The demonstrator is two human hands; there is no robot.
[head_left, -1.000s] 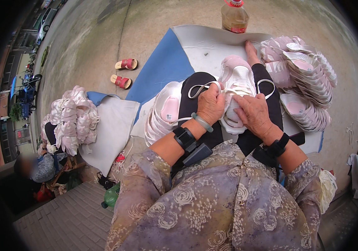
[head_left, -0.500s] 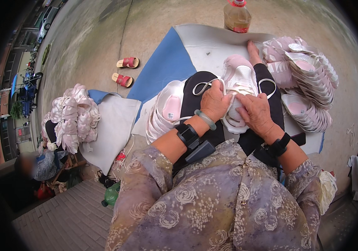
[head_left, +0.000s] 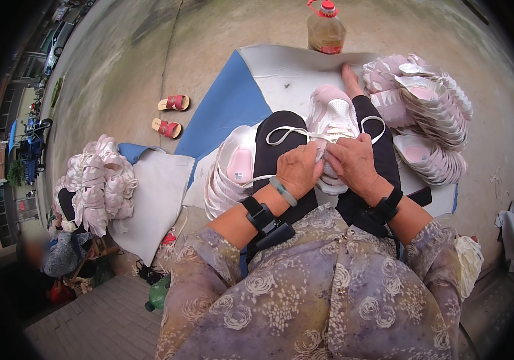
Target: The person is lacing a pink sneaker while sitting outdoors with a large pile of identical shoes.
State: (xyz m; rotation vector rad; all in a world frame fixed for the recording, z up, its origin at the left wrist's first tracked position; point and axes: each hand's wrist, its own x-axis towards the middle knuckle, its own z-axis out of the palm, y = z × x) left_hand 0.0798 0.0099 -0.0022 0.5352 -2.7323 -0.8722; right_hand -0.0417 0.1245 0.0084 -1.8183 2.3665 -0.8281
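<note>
A pale pink and white sneaker [head_left: 332, 111] rests between my black-trousered legs, its toe pointing away from me. A white shoelace [head_left: 287, 128] runs through its upper and loops out to both sides. My left hand [head_left: 298, 171] is closed at the left edge of the shoe's opening, its fingertips pinching by the lace. Opposite it, my right hand [head_left: 353, 163] is also closed, thumb and fingers pinched close to the left fingertips, with the right lace loop running to it. What exactly lies between the fingertips is mostly hidden.
Nested pink-white shoe uppers [head_left: 240, 165] lie by my left leg; larger stacks [head_left: 431, 102] stand right. Another heap [head_left: 98, 183] sits left, near a seated person. Beyond are red sandals [head_left: 174, 102], a blue-white sheet [head_left: 221, 90] and a red-capped bottle [head_left: 326, 33]. A phone [head_left: 420, 196] lies right.
My left hand has come down from the lace loop toward the shoe's opening. My right fingers, stretched over the shoe before, are now pinched. The whole view has shifted slightly.
</note>
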